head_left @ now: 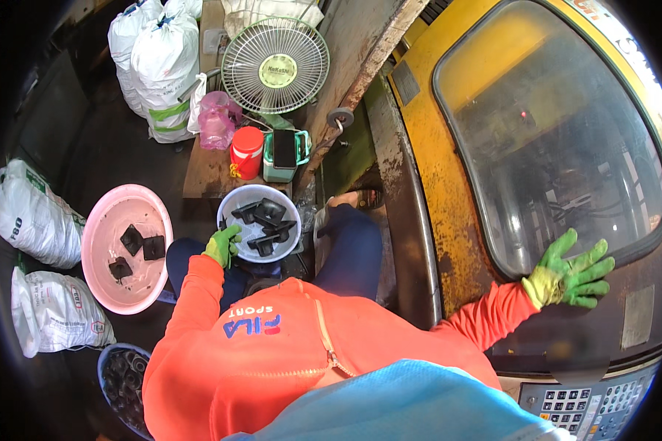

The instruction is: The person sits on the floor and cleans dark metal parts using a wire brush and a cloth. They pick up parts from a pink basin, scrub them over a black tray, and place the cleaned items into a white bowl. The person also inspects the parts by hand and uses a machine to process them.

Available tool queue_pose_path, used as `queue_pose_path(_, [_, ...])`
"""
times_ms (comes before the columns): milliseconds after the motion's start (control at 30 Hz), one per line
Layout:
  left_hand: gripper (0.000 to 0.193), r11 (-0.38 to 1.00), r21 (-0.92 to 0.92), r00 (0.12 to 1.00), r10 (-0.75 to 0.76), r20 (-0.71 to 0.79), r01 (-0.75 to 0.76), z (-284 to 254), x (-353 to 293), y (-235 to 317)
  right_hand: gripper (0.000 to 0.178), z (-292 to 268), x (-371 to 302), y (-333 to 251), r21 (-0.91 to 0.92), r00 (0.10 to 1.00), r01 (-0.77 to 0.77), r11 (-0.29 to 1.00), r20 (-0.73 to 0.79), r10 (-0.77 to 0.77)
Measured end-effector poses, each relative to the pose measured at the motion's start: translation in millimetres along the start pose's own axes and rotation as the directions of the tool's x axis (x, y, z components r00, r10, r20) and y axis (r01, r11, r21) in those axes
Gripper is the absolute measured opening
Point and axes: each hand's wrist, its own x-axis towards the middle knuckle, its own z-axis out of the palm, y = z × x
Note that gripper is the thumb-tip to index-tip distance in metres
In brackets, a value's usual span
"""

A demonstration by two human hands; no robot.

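My left hand (223, 245), in a green-and-yellow work glove, is at the left rim of a pale lavender basin (237, 252). Its fingers are curled together; what they hold, if anything, is hidden. Several black moulded parts (271, 213) lie in that basin, between my knees. Out to the right, my right hand (572, 273), gloved alike, is spread wide against the lower edge of the yellow machine's windowed door (456, 213), with nothing in it. A pink basin (127, 302) to my left holds 3 black squarish parts (154, 248).
A wooden bench (198, 176) ahead carries a red-lidded jug (247, 151), a teal container with a phone-like black slab (285, 149) and a fan (276, 66). White sacks (165, 70) stand at left. A blue tub (121, 386) of black parts and a button panel (566, 404) are nearer.
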Motion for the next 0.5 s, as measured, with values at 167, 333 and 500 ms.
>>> queue_pose_path(167, [0.029, 1.0, -0.002, 0.999, -0.014, -0.032, 0.014, -9.6, -2.9, -4.4, 0.057, 4.7, -6.2, 21.2, 0.143, 0.999, 0.015, 0.99, -0.03, -0.01])
queue_pose_path(333, [0.032, 1.0, -0.015, 1.0, -0.008, 0.015, 0.008, -22.4, -15.5, -3.0, 0.052, 1.2, 8.2, 27.7, -0.038, 0.98, 0.094, 0.995, -0.174, -0.1])
queue_pose_path(500, [0.029, 0.997, 0.076, 0.999, -0.036, 0.016, 0.034, -25.3, -23.8, 1.3, 0.053, 10.5, 9.9, 31.0, -0.164, 0.978, 0.094, 0.982, -0.168, -0.122])
